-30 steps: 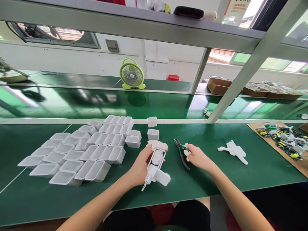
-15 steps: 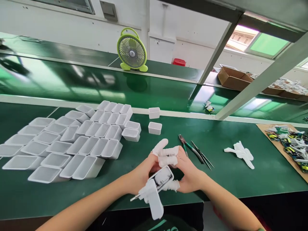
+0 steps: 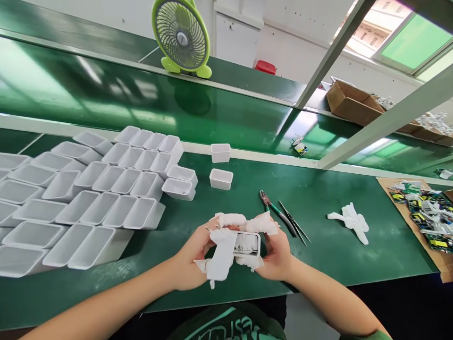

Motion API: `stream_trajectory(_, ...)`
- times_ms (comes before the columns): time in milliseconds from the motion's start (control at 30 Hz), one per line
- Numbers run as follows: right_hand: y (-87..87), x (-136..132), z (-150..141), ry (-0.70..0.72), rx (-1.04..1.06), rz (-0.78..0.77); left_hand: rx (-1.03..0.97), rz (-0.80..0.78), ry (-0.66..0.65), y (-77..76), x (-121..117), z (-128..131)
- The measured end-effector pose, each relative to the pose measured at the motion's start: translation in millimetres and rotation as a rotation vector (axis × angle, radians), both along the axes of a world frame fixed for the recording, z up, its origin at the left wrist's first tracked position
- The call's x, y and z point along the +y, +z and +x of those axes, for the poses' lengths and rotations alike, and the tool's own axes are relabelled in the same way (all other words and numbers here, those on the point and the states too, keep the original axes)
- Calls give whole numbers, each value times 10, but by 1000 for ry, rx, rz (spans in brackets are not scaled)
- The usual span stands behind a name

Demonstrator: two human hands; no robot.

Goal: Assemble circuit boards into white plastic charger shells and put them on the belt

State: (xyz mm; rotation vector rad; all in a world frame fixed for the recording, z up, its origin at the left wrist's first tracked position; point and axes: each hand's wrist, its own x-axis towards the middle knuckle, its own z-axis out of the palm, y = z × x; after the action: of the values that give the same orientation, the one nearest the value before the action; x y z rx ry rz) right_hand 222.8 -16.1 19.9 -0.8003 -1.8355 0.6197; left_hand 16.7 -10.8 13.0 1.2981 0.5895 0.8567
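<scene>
Both hands meet over the near edge of the green bench around a white plug-in charger housing [image 3: 247,243]. My left hand [image 3: 198,257], with white finger cots, is closed on the white plug part [image 3: 222,255], whose metal pins point up and away. My right hand [image 3: 274,250], also in finger cots, grips the open rectangular shell from the right side, thumb on top. The inside of the shell shows grey and shiny.
Many empty white shells [image 3: 88,198] lie in rows at the left, two more [image 3: 221,166] stand apart. Green-handled cutters [image 3: 274,211] and tweezers [image 3: 293,222] lie right of my hands. A white glove [image 3: 350,222], a cardboard sheet of circuit boards [image 3: 423,215], a green fan [image 3: 181,38].
My right hand left the cutters on the bench and joined the left on the charger. The plug part swung up from hanging below to beside the shell. The view tilted down.
</scene>
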Motion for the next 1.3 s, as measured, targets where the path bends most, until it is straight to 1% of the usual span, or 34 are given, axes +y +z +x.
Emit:
stream_trajectory(100,-17,-38,22,2,17,7,-27,57,-7,-14,-47,-21)
stream_trajectory(133,-19,-55,27,8,30,-17,-29,80,4,-4,-55,-19)
stream_trajectory(167,-16,-71,31,14,55,-76,-33,101,17,9,-60,-11)
stream_trajectory(233,6,-98,38,6,156,-287,-55,127,46,33,-63,17)
stream_trajectory(333,76,-91,52,4,379,-734,-126,166,56,53,-45,65)
stream_trajectory(433,124,-32,63,109,549,-1104,-132,178,82,88,11,77)
stream_trajectory(500,119,-1,58,178,609,-1266,-64,219,163,123,63,61)
stream_trajectory(600,89,-6,22,257,661,-1451,45,396,288,165,134,26)
stream_trajectory(667,82,-33,-12,336,669,-1547,84,461,311,181,162,10)
stream_trajectory(700,82,-47,-29,378,663,-1579,102,448,313,188,169,4)
stream_trajectory(767,80,-72,-59,450,663,-1610,124,366,302,207,176,-3)
stream_trajectory(867,56,-93,-86,529,673,-1654,117,287,306,248,177,-9)
stream_trajectory(933,34,-98,-93,572,641,-1681,110,294,331,276,176,-12)
stream_trajectory(1000,20,-97,-94,586,609,-1682,120,310,348,298,173,-12)
stream_trajectory(1100,27,-90,-93,594,616,-1670,135,302,333,317,169,-10)
stream_trajectory(1200,46,-85,-87,644,627,-1656,124,291,323,325,164,-11)
stream_trajectory(1300,52,-86,-75,681,636,-1641,86,313,316,322,159,-20)
